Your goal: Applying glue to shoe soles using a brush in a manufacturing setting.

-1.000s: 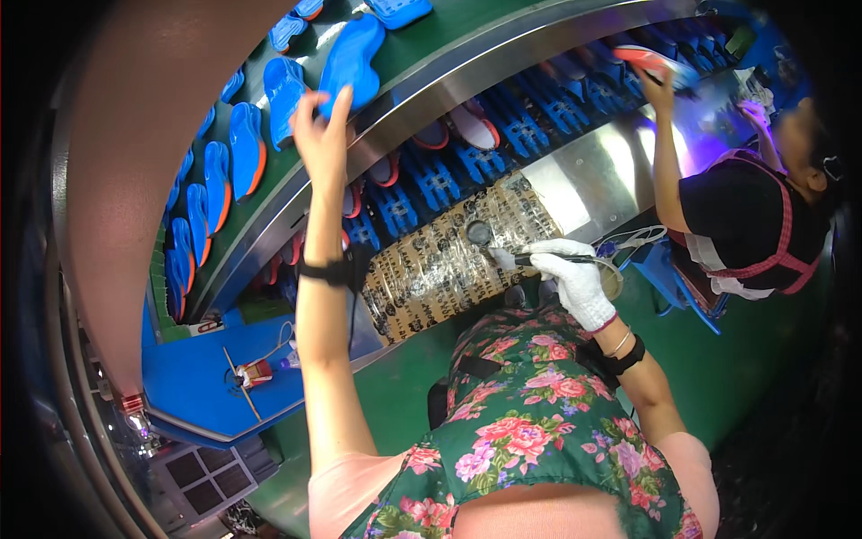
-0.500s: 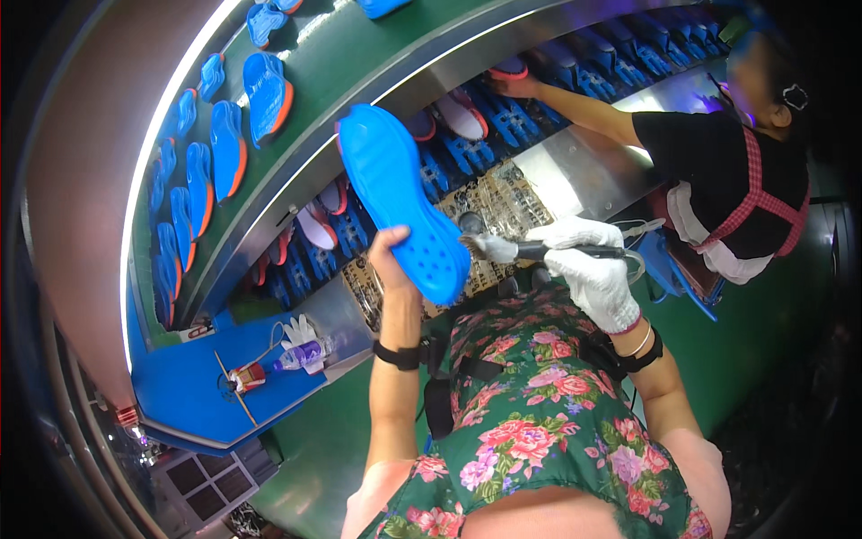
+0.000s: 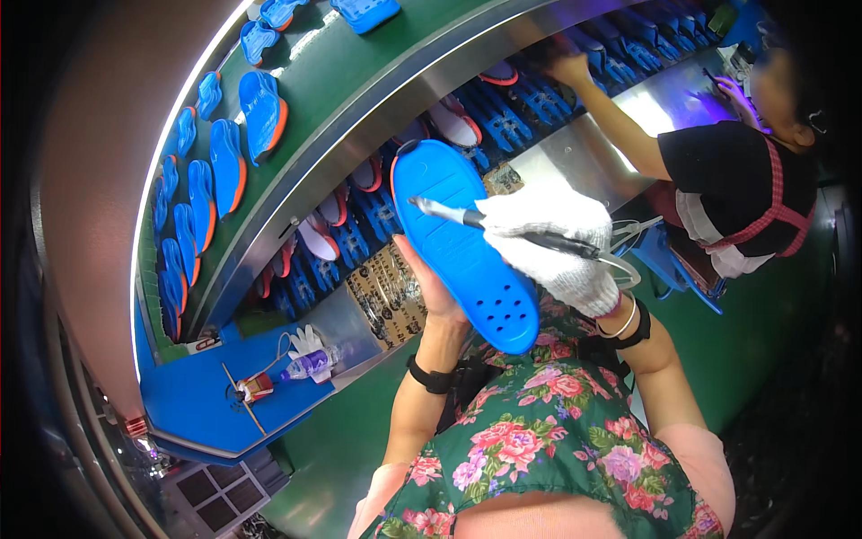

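Where the green belt (image 3: 319, 103) curves, well to the left of the held blue sole (image 3: 467, 260), blue soles with orange edges (image 3: 228, 166) lie spread along it. Lower left of the held blue sole, a blue table (image 3: 189, 395) carries a bottle with a purple label (image 3: 310, 364) and, just beside that, a white glove (image 3: 307, 341). Nearer, a brown taped sheet (image 3: 386, 296) shows just left of it. The bare left hand (image 3: 438, 289) grips it from below, thumb along its left edge, the other fingers hidden behind. The held blue sole itself slants between both hands, its holed end toward the floral apron (image 3: 530, 431). Over its far half is the tip of a brush (image 3: 440, 210); whether it touches, I cannot tell. On its right side, the gloved right hand (image 3: 548, 260) closes around the brush's black handle. Well to its right sits another person (image 3: 714, 153), one arm stretched toward the rack of blue holders (image 3: 507, 130).
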Demonstrator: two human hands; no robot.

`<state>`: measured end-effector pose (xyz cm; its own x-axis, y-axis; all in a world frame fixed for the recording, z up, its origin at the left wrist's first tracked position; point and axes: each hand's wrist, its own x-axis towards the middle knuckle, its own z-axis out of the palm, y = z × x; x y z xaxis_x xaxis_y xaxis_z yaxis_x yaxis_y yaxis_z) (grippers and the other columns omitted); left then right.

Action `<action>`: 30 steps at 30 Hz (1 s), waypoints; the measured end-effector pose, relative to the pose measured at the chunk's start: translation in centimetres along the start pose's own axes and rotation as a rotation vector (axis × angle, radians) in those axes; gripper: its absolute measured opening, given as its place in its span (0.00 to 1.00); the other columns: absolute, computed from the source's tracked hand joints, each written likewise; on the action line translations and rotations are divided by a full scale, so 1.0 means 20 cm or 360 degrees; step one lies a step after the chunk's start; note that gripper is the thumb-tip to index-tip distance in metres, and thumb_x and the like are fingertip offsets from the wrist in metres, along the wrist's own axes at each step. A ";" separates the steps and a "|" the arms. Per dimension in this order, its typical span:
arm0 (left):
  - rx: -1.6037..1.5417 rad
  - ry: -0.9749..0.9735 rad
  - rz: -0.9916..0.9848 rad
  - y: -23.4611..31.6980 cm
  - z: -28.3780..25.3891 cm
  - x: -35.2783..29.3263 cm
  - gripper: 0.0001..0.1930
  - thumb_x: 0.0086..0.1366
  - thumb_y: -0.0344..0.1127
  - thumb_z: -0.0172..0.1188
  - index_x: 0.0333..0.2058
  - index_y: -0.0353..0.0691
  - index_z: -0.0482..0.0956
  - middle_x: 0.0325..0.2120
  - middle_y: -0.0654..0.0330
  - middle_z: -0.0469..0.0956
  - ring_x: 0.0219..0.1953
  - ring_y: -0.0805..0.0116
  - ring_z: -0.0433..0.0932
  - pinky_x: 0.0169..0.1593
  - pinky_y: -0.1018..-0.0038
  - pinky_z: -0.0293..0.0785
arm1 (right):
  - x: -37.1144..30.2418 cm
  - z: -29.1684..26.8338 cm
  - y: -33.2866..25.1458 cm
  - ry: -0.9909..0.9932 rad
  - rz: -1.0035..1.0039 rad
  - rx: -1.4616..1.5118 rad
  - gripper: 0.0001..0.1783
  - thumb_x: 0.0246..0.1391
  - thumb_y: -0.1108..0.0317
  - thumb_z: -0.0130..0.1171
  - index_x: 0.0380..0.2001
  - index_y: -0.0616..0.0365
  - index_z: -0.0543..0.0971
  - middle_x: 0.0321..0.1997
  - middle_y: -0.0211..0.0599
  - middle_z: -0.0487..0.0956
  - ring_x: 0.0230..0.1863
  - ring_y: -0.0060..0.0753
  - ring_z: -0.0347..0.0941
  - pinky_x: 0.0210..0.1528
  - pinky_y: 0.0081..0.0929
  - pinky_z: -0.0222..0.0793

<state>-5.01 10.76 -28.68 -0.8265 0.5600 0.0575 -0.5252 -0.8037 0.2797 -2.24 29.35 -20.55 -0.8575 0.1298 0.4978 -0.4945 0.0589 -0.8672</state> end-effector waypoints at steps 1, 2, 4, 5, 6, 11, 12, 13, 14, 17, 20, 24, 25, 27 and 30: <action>0.0000 0.0013 -0.0002 -0.02 0.02 0.00 0.44 0.71 0.74 0.35 0.72 0.47 0.58 0.69 0.57 0.65 0.68 0.54 0.66 0.71 0.55 0.60 | 0.03 0.00 0.01 0.0020 -0.0214 -0.0187 0.11 0.48 0.79 0.69 0.38 0.64 0.87 0.39 0.45 0.87 0.36 0.36 0.84 0.41 0.31 0.79; 0.0148 0.0373 0.0077 -0.05 0.07 0.02 0.45 0.69 0.77 0.33 0.71 0.48 0.59 0.66 0.58 0.68 0.63 0.56 0.71 0.66 0.57 0.68 | 0.05 -0.01 0.01 0.0019 -0.0202 -0.0180 0.11 0.48 0.79 0.69 0.38 0.64 0.87 0.39 0.45 0.87 0.36 0.36 0.84 0.41 0.31 0.79; 0.0521 0.0784 0.0155 -0.08 0.09 0.01 0.47 0.68 0.79 0.30 0.72 0.49 0.57 0.65 0.58 0.69 0.62 0.59 0.71 0.64 0.60 0.71 | 0.10 -0.01 0.02 -0.0028 -0.0419 -0.0413 0.12 0.48 0.78 0.68 0.39 0.63 0.87 0.40 0.45 0.87 0.39 0.39 0.84 0.42 0.33 0.79; 0.0520 0.0788 0.0151 -0.11 0.11 0.01 0.47 0.68 0.79 0.30 0.72 0.49 0.57 0.65 0.58 0.69 0.62 0.59 0.71 0.64 0.60 0.71 | 0.11 -0.03 0.02 -0.0049 -0.0531 -0.0536 0.13 0.48 0.78 0.68 0.40 0.63 0.87 0.41 0.44 0.87 0.40 0.41 0.84 0.43 0.34 0.78; 0.0640 0.0824 0.0118 -0.13 0.15 0.01 0.48 0.68 0.79 0.30 0.72 0.48 0.56 0.66 0.59 0.67 0.64 0.59 0.69 0.67 0.59 0.67 | 0.12 -0.05 0.01 -0.0121 -0.0551 -0.0648 0.17 0.47 0.76 0.68 0.43 0.61 0.86 0.44 0.45 0.86 0.45 0.44 0.83 0.46 0.37 0.78; 0.0817 0.0837 0.0014 -0.21 0.11 0.00 0.50 0.67 0.81 0.28 0.73 0.47 0.54 0.69 0.59 0.64 0.69 0.58 0.64 0.71 0.58 0.60 | -0.02 0.02 0.06 -0.0196 -0.0381 -0.0609 0.19 0.48 0.74 0.69 0.46 0.57 0.86 0.46 0.41 0.86 0.45 0.43 0.83 0.47 0.37 0.78; 0.0947 0.0922 0.0031 -0.19 0.05 -0.03 0.51 0.66 0.81 0.28 0.73 0.47 0.54 0.68 0.59 0.64 0.68 0.56 0.65 0.71 0.57 0.60 | -0.07 0.06 0.09 -0.0223 -0.0373 -0.0579 0.19 0.48 0.74 0.69 0.46 0.56 0.86 0.45 0.40 0.86 0.45 0.42 0.83 0.46 0.37 0.78; 0.1004 0.0913 0.0069 -0.17 0.01 -0.07 0.51 0.65 0.82 0.29 0.72 0.47 0.56 0.67 0.59 0.66 0.67 0.56 0.67 0.71 0.57 0.61 | -0.10 0.10 0.12 -0.0252 -0.0365 -0.0549 0.19 0.48 0.74 0.70 0.46 0.56 0.86 0.45 0.40 0.87 0.45 0.41 0.83 0.46 0.37 0.78; 0.0891 0.0869 0.0064 -0.16 0.01 -0.07 0.51 0.65 0.82 0.30 0.72 0.47 0.56 0.67 0.59 0.66 0.66 0.57 0.67 0.70 0.57 0.62 | -0.07 0.09 0.06 -0.0233 -0.0344 -0.0442 0.17 0.48 0.74 0.70 0.44 0.56 0.87 0.44 0.41 0.87 0.44 0.40 0.83 0.46 0.37 0.78; 0.0719 0.0824 0.0138 -0.17 0.04 -0.05 0.50 0.66 0.82 0.29 0.72 0.48 0.57 0.68 0.59 0.65 0.66 0.56 0.67 0.70 0.56 0.63 | -0.02 0.01 0.08 0.0056 -0.0314 -0.0341 0.16 0.47 0.75 0.70 0.42 0.57 0.87 0.45 0.42 0.87 0.44 0.41 0.83 0.46 0.36 0.78; 0.0850 0.0822 0.0130 -0.16 0.05 -0.06 0.49 0.67 0.81 0.28 0.73 0.49 0.54 0.69 0.59 0.64 0.67 0.56 0.66 0.71 0.56 0.61 | -0.03 -0.01 0.10 -0.0056 -0.0435 -0.0398 0.16 0.52 0.72 0.67 0.46 0.56 0.86 0.47 0.42 0.86 0.45 0.42 0.82 0.47 0.38 0.78; 0.0806 0.0829 0.0071 -0.12 0.00 -0.07 0.50 0.67 0.81 0.29 0.73 0.49 0.53 0.69 0.58 0.63 0.68 0.56 0.65 0.71 0.55 0.62 | -0.08 0.05 0.08 -0.0252 -0.0606 -0.0490 0.14 0.49 0.72 0.70 0.42 0.54 0.87 0.45 0.40 0.86 0.43 0.41 0.83 0.46 0.36 0.79; 0.0870 0.0805 0.0074 -0.11 -0.01 -0.08 0.50 0.66 0.81 0.30 0.73 0.49 0.53 0.69 0.58 0.64 0.68 0.55 0.65 0.71 0.55 0.62 | -0.08 0.03 0.05 -0.0305 -0.0530 -0.0413 0.14 0.48 0.72 0.71 0.41 0.55 0.88 0.45 0.40 0.87 0.42 0.41 0.83 0.45 0.36 0.79; 0.0832 0.0684 0.0078 -0.09 0.00 -0.07 0.50 0.65 0.82 0.32 0.73 0.50 0.53 0.69 0.58 0.63 0.68 0.55 0.65 0.71 0.54 0.62 | -0.09 0.01 0.10 -0.0168 -0.0401 -0.0164 0.13 0.48 0.73 0.70 0.40 0.57 0.88 0.43 0.40 0.87 0.39 0.40 0.83 0.44 0.35 0.79; 0.0353 0.0154 0.0107 -0.09 0.01 -0.03 0.49 0.66 0.82 0.31 0.73 0.50 0.54 0.67 0.59 0.65 0.67 0.56 0.67 0.71 0.56 0.62 | -0.09 -0.02 0.08 -0.0053 -0.0438 -0.0307 0.14 0.50 0.74 0.68 0.42 0.57 0.87 0.43 0.41 0.86 0.41 0.42 0.82 0.44 0.35 0.78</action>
<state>-3.48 11.83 -29.10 -0.8793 0.4762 -0.0062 -0.4198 -0.7687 0.4825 -1.41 29.70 -22.82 -0.7014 0.0509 0.7110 -0.6748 0.2739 -0.6853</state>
